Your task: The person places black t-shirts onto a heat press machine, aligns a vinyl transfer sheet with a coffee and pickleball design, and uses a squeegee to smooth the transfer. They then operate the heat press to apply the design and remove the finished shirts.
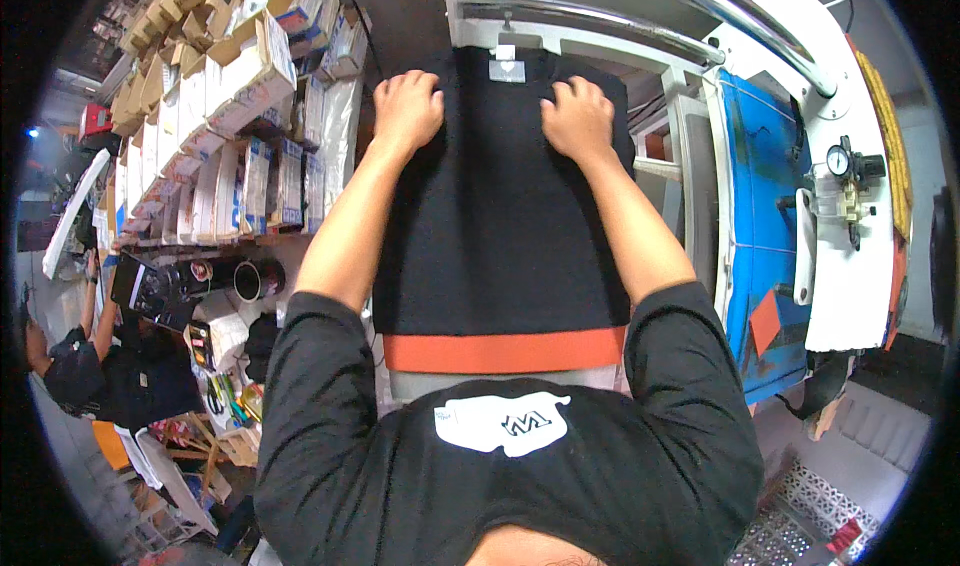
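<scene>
A black T-shirt (500, 206) is spread over a flat platen, its neck at the far end with a pale label (507, 71) showing. An orange-red pad edge (505, 352) sticks out below the hem, nearest to me. At the shirt's far left shoulder, my left hand (408, 108) is closed with curled fingers on the fabric. My right hand (579, 118) is likewise curled onto the cloth, between the collar and the right shoulder. Its fingertips are partly hidden.
Metal rails (590, 18) cross beyond the shirt. To the right stands a white machine arm (850, 286) with a pressure gauge (838, 160) and a blue-covered panel (755, 236). Stacked cardboard boxes (240, 76) line the left. Another person (120, 366) is at the far left.
</scene>
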Demonstrator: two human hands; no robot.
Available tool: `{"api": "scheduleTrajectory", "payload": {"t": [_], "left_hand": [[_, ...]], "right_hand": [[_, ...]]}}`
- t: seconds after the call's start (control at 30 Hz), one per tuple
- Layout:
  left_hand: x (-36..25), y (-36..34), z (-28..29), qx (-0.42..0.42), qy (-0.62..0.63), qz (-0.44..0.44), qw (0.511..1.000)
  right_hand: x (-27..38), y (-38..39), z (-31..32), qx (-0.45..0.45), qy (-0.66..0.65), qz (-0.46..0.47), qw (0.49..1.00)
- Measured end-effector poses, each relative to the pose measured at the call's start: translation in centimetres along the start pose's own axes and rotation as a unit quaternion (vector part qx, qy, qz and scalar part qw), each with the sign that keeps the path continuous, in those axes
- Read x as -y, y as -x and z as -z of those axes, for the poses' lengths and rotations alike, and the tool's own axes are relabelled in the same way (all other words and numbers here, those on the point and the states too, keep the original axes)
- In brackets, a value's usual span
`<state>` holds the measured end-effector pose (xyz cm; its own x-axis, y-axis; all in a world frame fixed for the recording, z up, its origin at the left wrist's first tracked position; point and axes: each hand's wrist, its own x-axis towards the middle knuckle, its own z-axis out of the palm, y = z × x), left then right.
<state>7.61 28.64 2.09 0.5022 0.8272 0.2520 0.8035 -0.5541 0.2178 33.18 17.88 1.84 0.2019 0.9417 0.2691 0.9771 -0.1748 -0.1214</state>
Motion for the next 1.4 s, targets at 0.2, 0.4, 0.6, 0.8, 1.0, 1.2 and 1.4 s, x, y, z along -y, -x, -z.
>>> {"api": "scheduleTrajectory", "payload": {"t": [0.2,0.4,0.6,0.8,1.0,1.2,1.4], "left_hand": [[-1.9,23.9,4.1,-0.055,0.096,0.049,0.993],[1.9,35.2,4.7,0.094,0.536,0.430,0.720],[2.6,36.3,5.1,0.116,0.581,0.452,0.667],[1.9,38.1,3.2,0.106,0.460,0.365,0.802],[1.7,47.6,5.5,0.064,0.274,0.469,0.837],[7.2,61.9,8.9,-0.191,0.024,0.539,0.820],[10.2,71.7,14.3,0.015,-0.007,0.581,0.814]], "right_hand": [[-3.4,25.2,5.2,0.023,-0.099,-0.112,0.989],[-5.1,35.8,6.8,0.037,-0.439,-0.456,0.773],[-7.2,34.7,6.6,0.062,-0.523,-0.455,0.718],[-8.1,35.2,10.1,0.091,-0.415,-0.394,0.815],[-23.0,28.7,30.4,-0.230,-0.106,-0.038,0.967],[-21.4,22.7,45.3,-0.400,0.265,-0.029,0.877],[-30.9,21.2,47.6,-0.183,0.299,-0.240,0.905]]}}
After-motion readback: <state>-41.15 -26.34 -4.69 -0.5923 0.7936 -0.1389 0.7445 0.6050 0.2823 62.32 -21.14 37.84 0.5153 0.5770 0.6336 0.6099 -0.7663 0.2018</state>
